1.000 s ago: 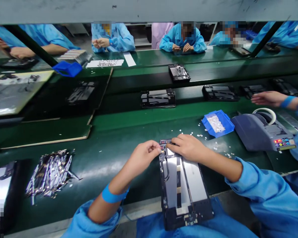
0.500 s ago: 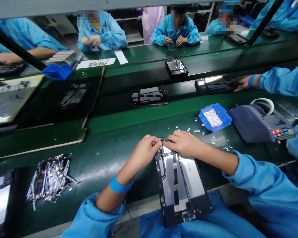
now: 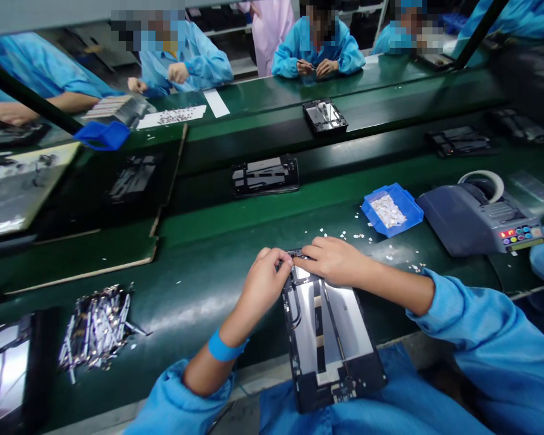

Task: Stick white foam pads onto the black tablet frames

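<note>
- An opened tablet (image 3: 329, 338) is seen lying face down with its near end over the bench edge, above the lap, and its far end on the green bench (image 3: 217, 266); the inner plates and a cable are exposed.
- The left hand (image 3: 263, 284) is placed at the tablet's far-left corner, about 11 o'clock of the unit; its fingers are curled shut, pinched on or against something small at the top edge. The item itself cannot be made out.
- The right hand (image 3: 333, 261) is laid over the far edge at 12 o'clock, fingers bent and pressed down on the frame; whether anything is held under the fingertips cannot be told.
- The two hands are nearly touching at the corner.
- Progress, as judged: work is confined to the top corner; the back cover is not fitted and the lower board is uncovered, so the unit is judged well short of closed.
- A blue tray (image 3: 392, 210) of small white pieces is noted at 2 o'clock, with loose white bits (image 3: 344, 235) scattered just beyond the hands.
- A tape dispenser (image 3: 478, 217) is noted at 3 o'clock.
- A heap of silvery strips (image 3: 97, 326) is noted at 9 o'clock, well apart.
- Other workers' sleeves are seen across the line at 12 o'clock.
</note>
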The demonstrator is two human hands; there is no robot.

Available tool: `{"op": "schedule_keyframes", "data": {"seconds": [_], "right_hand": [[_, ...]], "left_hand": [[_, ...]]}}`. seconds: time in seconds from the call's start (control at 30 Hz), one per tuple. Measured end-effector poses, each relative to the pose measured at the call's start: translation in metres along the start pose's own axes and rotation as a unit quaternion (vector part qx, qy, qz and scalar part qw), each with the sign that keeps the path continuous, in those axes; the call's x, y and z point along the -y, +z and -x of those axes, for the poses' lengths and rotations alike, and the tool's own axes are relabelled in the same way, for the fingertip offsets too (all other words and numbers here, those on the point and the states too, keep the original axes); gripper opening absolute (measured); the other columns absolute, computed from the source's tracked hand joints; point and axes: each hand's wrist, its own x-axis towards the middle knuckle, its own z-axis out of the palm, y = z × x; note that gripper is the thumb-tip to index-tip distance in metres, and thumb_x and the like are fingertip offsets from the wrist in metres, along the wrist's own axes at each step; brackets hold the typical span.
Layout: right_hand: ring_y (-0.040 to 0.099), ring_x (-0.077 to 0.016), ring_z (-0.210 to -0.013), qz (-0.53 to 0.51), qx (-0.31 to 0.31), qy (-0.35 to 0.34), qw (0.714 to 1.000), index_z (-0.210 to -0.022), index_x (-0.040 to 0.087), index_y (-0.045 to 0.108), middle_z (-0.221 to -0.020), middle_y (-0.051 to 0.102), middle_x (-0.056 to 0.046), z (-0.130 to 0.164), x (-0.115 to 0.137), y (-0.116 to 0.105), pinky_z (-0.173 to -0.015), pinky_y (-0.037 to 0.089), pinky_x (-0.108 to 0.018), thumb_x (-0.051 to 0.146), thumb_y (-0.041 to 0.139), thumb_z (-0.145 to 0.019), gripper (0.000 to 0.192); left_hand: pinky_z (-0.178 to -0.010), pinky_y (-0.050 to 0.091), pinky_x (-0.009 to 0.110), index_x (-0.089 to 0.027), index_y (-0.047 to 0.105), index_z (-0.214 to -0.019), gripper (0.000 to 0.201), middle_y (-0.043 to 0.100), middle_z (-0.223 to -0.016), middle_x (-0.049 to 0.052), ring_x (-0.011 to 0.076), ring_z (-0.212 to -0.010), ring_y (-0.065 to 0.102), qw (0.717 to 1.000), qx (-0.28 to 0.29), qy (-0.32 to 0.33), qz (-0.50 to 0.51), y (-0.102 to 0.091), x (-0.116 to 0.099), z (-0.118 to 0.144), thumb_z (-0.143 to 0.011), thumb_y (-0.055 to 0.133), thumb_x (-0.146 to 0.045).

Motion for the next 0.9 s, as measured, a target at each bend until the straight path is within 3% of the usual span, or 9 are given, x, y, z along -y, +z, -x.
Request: {"op": "schedule_keyframes", "data": {"seconds": [0.07, 0.17, 0.47, 0.63, 0.7, 0.77, 0.83, 0.9], "right_hand": [[0.052, -0.0225, -0.088, 0.004, -0.004, 0.000, 1.000, -0.128, 0.017, 0.067, -0.103, 0.068, -0.011, 0.000, -0.001, 0.001, -0.071, 0.040, -0.034, 0.016, 0.049, -0.104, 0.029], [0.052, -0.0227, -0.088, 0.009, -0.011, 0.003, 1.000, -0.126, 0.016, 0.068, -0.103, 0.069, -0.010, 0.002, -0.002, 0.002, -0.071, 0.040, -0.035, 0.018, 0.048, -0.106, 0.028], [0.052, -0.0234, -0.089, 0.028, 0.043, 0.004, 0.999, -0.136, 0.020, 0.062, -0.103, 0.066, -0.010, -0.009, 0.006, -0.008, -0.071, 0.038, -0.033, 0.019, 0.049, -0.106, 0.033], [0.057, -0.0235, -0.092, 0.005, 0.043, 0.008, 0.999, -0.132, 0.018, 0.065, -0.105, 0.069, -0.010, -0.005, 0.000, -0.021, -0.077, 0.043, -0.035, 0.015, 0.051, -0.103, 0.032], [0.061, -0.0244, -0.097, -0.023, -0.003, 0.085, 0.996, -0.134, 0.016, 0.064, -0.110, 0.071, -0.012, 0.017, -0.002, -0.027, -0.083, 0.046, -0.037, 0.017, 0.048, -0.104, 0.034], [0.064, -0.0252, -0.096, -0.052, -0.027, 0.220, 0.974, -0.129, 0.013, 0.067, -0.107, 0.072, -0.013, 0.048, 0.007, -0.030, -0.085, 0.048, -0.038, 0.023, 0.044, -0.106, 0.034], [0.067, -0.0254, -0.086, -0.098, 0.016, 0.320, 0.942, -0.119, 0.013, 0.071, -0.097, 0.072, -0.013, 0.076, 0.027, -0.032, -0.079, 0.051, -0.038, 0.032, 0.043, -0.107, 0.036], [0.068, -0.0266, -0.081, -0.144, 0.063, 0.354, 0.922, -0.120, 0.012, 0.070, -0.094, 0.071, -0.013, 0.093, 0.054, -0.036, -0.073, 0.052, -0.039, 0.038, 0.046, -0.104, 0.038]], "left_hand": [[-0.075, 0.043, 0.032, -0.023, 0.062, -0.097, 0.010, 0.057, -0.088, 0.001, 0.0204, -0.085, 0.056, 0.999, -0.024, -0.018, 0.019, 0.004, 0.002, 0.002, -0.089, 0.058, -0.027], [-0.070, 0.042, 0.029, -0.022, 0.056, -0.113, 0.030, 0.050, -0.085, -0.003, 0.0169, -0.077, 0.053, 0.994, -0.043, -0.064, 0.076, 0.008, 0.008, 0.005, -0.085, 0.063, -0.027], [-0.068, 0.041, 0.027, -0.020, 0.057, -0.115, 0.038, 0.050, -0.082, -0.004, 0.0142, -0.073, 0.050, 0.984, -0.026, -0.095, 0.151, 0.022, 0.024, 0.009, -0.078, 0.067, -0.025], [-0.072, 0.045, 0.030, -0.018, 0.056, -0.127, 0.049, 0.054, -0.091, 0.000, 0.0161, -0.077, 0.053, 0.988, -0.019, -0.090, 0.125, 0.008, 0.022, 0.015, -0.081, 0.067, -0.030], [-0.078, 0.048, 0.033, -0.018, 0.054, -0.135, 0.053, 0.057, -0.100, 0.003, 0.0175, -0.083, 0.056, 0.987, -0.045, -0.097, 0.121, 0.001, 0.024, 0.034, -0.086, 0.063, -0.036], [-0.082, 0.051, 0.035, -0.018, 0.053, -0.141, 0.055, 0.058, -0.106, 0.006, 0.0190, -0.087, 0.058, 0.987, -0.042, -0.105, 0.113, 0.001, 0.025, 0.061, -0.091, 0.058, -0.040], [-0.088, 0.053, 0.039, -0.020, 0.051, -0.147, 0.058, 0.060, -0.113, 0.010, 0.0223, -0.096, 0.061, 0.990, 0.001, -0.091, 0.104, 0.010, 0.023, 0.089, -0.094, 0.056, -0.042], [-0.101, 0.051, 0.046, -0.023, 0.048, -0.152, 0.060, 0.061, -0.125, 0.013, 0.0274, -0.114, 0.060, 0.993, 0.021, -0.068, 0.095, 0.023, 0.017, 0.111, -0.095, 0.055, -0.041]]}}
